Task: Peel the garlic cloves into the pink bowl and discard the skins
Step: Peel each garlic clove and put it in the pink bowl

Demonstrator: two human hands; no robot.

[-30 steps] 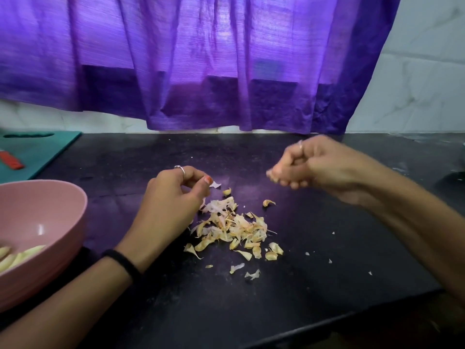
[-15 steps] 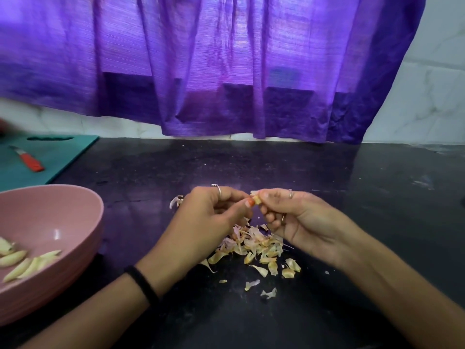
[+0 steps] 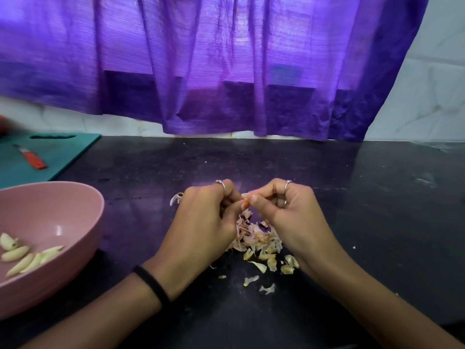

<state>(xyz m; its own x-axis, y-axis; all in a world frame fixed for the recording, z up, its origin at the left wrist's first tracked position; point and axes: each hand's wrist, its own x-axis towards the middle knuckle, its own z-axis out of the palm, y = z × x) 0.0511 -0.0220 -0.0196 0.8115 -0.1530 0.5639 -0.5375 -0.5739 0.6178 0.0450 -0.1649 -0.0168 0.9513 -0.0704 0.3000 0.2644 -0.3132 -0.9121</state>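
My left hand (image 3: 205, 220) and my right hand (image 3: 284, 210) meet above the black counter, fingers curled. Between their fingertips they pinch one small garlic clove (image 3: 244, 195), mostly hidden by the fingers. Under and between the hands lies a pile of papery garlic skins (image 3: 256, 244). A loose skin piece (image 3: 175, 198) lies just left of my left hand. The pink bowl (image 3: 83, 202) stands at the left edge, and several peeled cloves (image 3: 27, 256) lie in its bottom.
A teal cutting board (image 3: 57, 152) lies at the far left with a red-handled knife (image 3: 31, 159) on it. A purple curtain (image 3: 226, 66) hangs over the back edge of the counter. Small skin scraps (image 3: 266, 288) lie nearer me.
My right hand has come in from the right and met my left hand over the skin pile. Both now pinch the clove together. The view has shifted slightly.
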